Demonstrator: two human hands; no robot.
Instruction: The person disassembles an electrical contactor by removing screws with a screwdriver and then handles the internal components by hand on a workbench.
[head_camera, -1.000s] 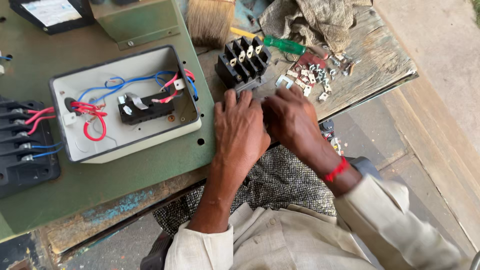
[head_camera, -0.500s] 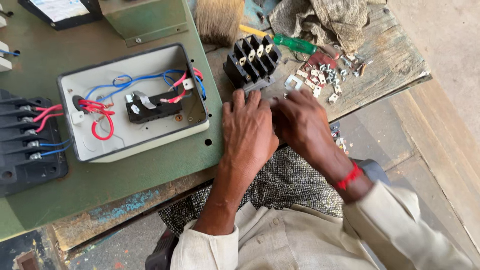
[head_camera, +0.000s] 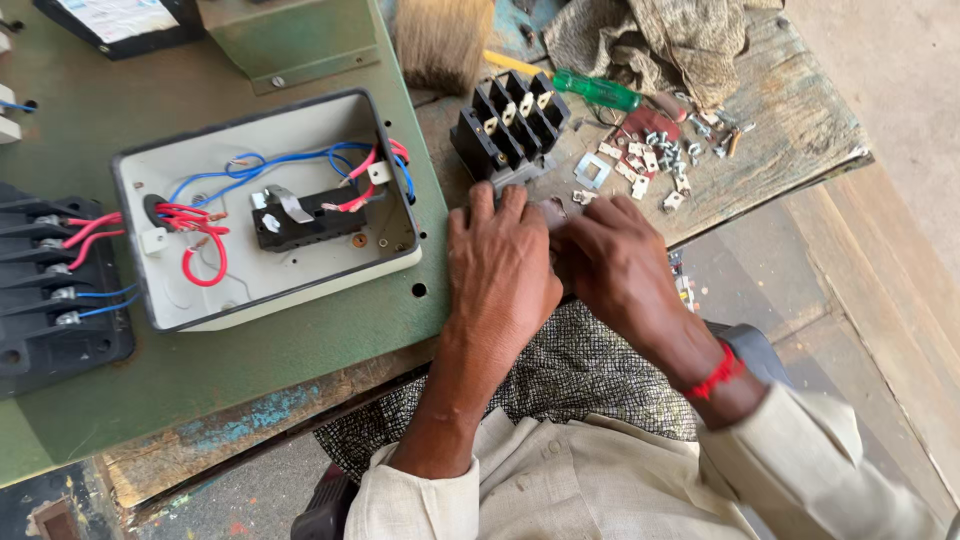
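Resting at the near edge of the bench (head_camera: 780, 130), the left hand (head_camera: 503, 270) lies palm down with its fingers close together, their tips reaching a small grey metal part (head_camera: 552, 210) that sits just in front of the black terminal block (head_camera: 508, 125). The right hand (head_camera: 620, 270) meets it from the other side, fingers curled in toward the same part; whether either hand actually pinches it cannot be told, since the knuckles hide the fingertips. A red thread band (head_camera: 716, 375) circles the right wrist, and both arms come out of pale sleeves.

The black terminal block stands tilted on the worn wooden bench, its slots with metal contacts facing up. Just beyond it lies a green-handled screwdriver (head_camera: 596, 90), and to the right of that a scatter of small screws and metal plates (head_camera: 655, 160). A bristle brush (head_camera: 443, 40) and a crumpled rag (head_camera: 650, 40) lie at the far edge.

To the left, on a green metal panel (head_camera: 200, 370), sits an open grey enclosure (head_camera: 265, 210) holding a small black component with red and blue wires looped around it. Further left, a black switch unit (head_camera: 50, 290) has red and blue wires running into its terminals.
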